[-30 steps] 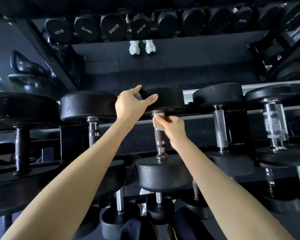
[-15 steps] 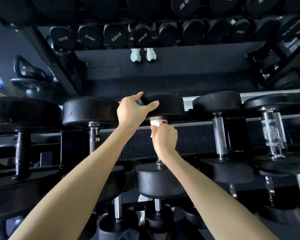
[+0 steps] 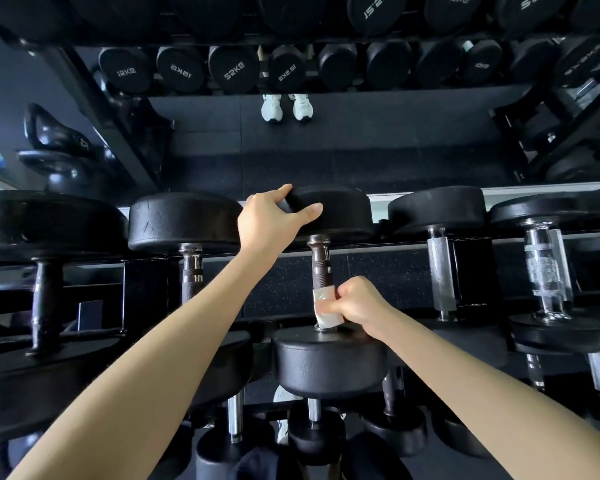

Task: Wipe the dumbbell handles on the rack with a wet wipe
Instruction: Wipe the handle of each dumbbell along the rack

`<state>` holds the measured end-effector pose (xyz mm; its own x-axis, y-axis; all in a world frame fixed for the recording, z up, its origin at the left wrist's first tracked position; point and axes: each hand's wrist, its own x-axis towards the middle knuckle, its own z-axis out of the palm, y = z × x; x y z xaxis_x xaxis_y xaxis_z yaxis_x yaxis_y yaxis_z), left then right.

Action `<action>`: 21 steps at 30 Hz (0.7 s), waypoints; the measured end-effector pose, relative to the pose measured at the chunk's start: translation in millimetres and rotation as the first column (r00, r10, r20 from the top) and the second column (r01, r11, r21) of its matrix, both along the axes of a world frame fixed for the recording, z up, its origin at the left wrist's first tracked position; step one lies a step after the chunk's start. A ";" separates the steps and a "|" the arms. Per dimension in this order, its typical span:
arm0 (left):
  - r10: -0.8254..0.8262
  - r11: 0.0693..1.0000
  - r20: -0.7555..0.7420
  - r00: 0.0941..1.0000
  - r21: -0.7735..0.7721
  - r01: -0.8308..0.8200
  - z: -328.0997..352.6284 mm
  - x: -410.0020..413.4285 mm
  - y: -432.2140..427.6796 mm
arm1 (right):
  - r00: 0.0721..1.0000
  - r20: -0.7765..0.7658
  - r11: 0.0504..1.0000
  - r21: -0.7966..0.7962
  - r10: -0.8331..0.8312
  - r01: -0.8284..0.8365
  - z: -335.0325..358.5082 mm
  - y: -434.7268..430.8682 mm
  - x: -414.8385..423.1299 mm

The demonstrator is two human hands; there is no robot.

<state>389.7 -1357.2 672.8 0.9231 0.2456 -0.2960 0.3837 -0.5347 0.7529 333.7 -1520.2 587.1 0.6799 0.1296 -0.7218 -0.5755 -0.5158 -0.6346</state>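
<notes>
A black dumbbell lies on the rack with its far head [image 3: 340, 211] and near head [image 3: 329, 362] joined by a dark metal handle [image 3: 321, 263]. My left hand [image 3: 274, 218] grips the far head's rim, thumb on its near face. My right hand [image 3: 359, 303] is curled round the lower end of the handle, pressing a white wet wipe [image 3: 324, 308] wrapped round it just above the near head. The handle's upper part is bare.
Neighbouring dumbbells stand close on both sides: a large one [image 3: 184, 220] to the left and chrome-handled ones [image 3: 440, 268] [image 3: 542, 271] to the right. A lower tier of dumbbells [image 3: 236, 420] sits beneath. A mirror behind reflects the rack, kettlebells [image 3: 54, 140] and white shoes [image 3: 286, 107].
My right hand has slid with the wipe down the handle from just under the far head to just above the near head. My left hand keeps its grip on the far head.
</notes>
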 end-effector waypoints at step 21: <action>0.025 1.000 0.023 0.999 0.004 -0.025 -6.9 0.6 -1.8 | 0.941 0.140 0.950 0.091 -0.309 0.298 2.8 22.7 16.5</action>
<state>390.3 -1358.9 665.9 0.9231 0.2697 -0.2741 0.3798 -0.5281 0.7595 350.2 -1497.6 589.8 0.7948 -0.0552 -0.6044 -0.5928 -0.2843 -0.7535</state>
